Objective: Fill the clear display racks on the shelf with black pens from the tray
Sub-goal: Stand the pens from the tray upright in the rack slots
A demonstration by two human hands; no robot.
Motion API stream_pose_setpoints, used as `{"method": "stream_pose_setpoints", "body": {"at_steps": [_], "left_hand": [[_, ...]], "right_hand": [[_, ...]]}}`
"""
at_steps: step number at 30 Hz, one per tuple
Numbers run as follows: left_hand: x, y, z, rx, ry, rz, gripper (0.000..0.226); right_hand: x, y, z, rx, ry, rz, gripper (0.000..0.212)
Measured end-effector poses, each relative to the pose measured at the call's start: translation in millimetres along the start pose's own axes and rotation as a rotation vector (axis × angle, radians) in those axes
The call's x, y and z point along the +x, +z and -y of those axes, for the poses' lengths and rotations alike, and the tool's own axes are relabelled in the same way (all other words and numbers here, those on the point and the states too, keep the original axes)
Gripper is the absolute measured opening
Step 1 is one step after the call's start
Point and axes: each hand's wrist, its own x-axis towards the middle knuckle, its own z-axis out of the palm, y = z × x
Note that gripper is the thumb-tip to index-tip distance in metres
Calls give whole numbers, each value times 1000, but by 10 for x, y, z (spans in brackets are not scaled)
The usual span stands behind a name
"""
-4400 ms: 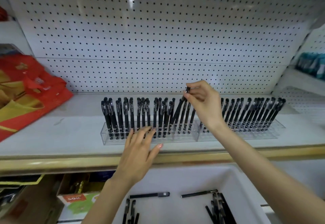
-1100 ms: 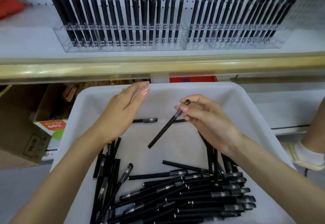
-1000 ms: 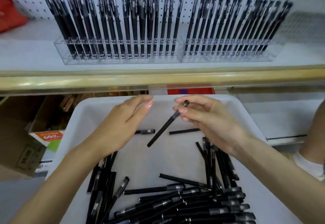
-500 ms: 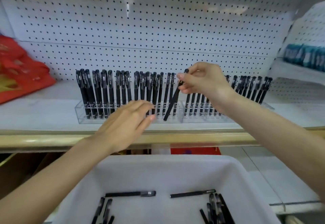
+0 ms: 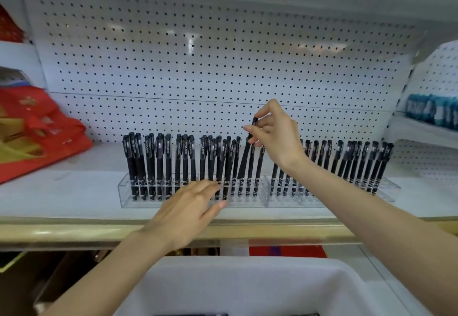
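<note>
Two clear display racks stand side by side on the white shelf, the left rack [image 5: 138, 198] and the right rack [image 5: 386, 189], both holding several upright black pens. My right hand [image 5: 277, 137] pinches the cap end of one black pen [image 5: 244, 159], which leans with its tip down among the pens near the right end of the left rack. My left hand [image 5: 188, 211] lies with straight fingers against the front of the left rack, fingertips touching the pens there. The white tray [image 5: 247, 281] sits below the shelf; only its far rim and wall show.
A white pegboard wall [image 5: 223, 67] backs the shelf. Red and yellow bags [image 5: 37, 129] lie at the shelf's left end. Blue packaged goods [image 5: 433, 111] stand on a side shelf at right. A tan shelf edge [image 5: 74, 229] runs across the front. Cardboard boxes sit below left.
My right hand picked a pen from the tray and carried it up to the left rack, its tip now lower among the standing pens. My left hand moved up to the rack front.
</note>
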Motion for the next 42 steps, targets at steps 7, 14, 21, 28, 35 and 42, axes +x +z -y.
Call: {"method": "stream_pose_setpoints", "body": {"at_steps": [7,14,21,28,35,42], "left_hand": [[-1,22,20,-16,12,-18,72],[-11,87,65,-21,20,-42,80],[-5,95,77,-18,23,-51,79],[-1,96,72,12,19,-47,73],[-42,64,39,49,27,-34,77],[-330,207,-106,55,105,-85,79]], "right_hand": [[58,18,-34,2,3,33,29],[4,69,-139,-232,-84,211,23],[24,69,-226,-347,-115,208,16],[4,45,-233,-360,-107,245,22],[-40,-18,-171,-382,-114,260,28],[-455,-121,-213,-402,-172,343,28]]}}
